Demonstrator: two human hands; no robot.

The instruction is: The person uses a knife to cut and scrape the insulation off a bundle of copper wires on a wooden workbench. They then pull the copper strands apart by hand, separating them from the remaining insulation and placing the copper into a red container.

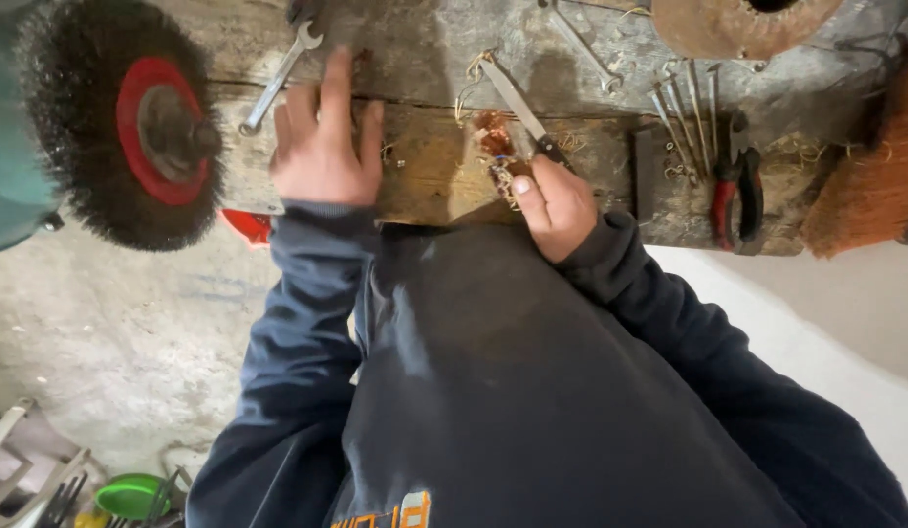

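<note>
I look down at a worn wooden workbench (pixel 425 166). My left hand (pixel 322 142) lies flat on the wood with fingers spread, holding nothing, just right of a silver spanner (pixel 278 78). My right hand (pixel 552 205) grips a knife (pixel 518 103) by its dark handle, the blade pointing away from me. Beside the blade lies a small bundle of copper wire (pixel 495 147) with frayed strands. My dark sleeves and sweatshirt fill the lower middle of the view.
A round wire brush wheel with a red hub (pixel 131 117) stands at the left. Red-handled pliers (pixel 735 186), several long nails (pixel 684 112), a second spanner (pixel 581 44), a rusty disc (pixel 737 24) and a brown brush (pixel 869 166) lie at the right. Concrete floor below.
</note>
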